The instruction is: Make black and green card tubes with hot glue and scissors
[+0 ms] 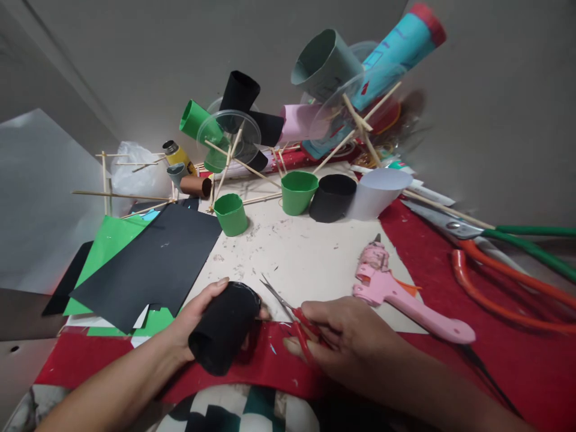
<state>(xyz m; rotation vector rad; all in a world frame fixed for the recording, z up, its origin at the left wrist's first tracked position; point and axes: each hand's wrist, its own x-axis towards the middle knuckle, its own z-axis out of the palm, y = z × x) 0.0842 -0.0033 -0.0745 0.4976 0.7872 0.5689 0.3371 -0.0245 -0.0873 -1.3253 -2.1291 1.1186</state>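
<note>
a black paper tube [227, 329] is held in the near part of the scene, left of the middle. it is matte and dark all round, rolled into a hollow cylinder, and tilted, slanting from near left to far right. its near end shows a dark opening; a pale streak runs along the rim at its far end. just to its right, small scissors [297, 315] with red handles are held with their slim silver blades slightly parted, pointing far and left.

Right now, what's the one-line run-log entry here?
left hand: holds black tube | right hand: holds red-handled scissors | pink glue gun: lies unheld
</note>
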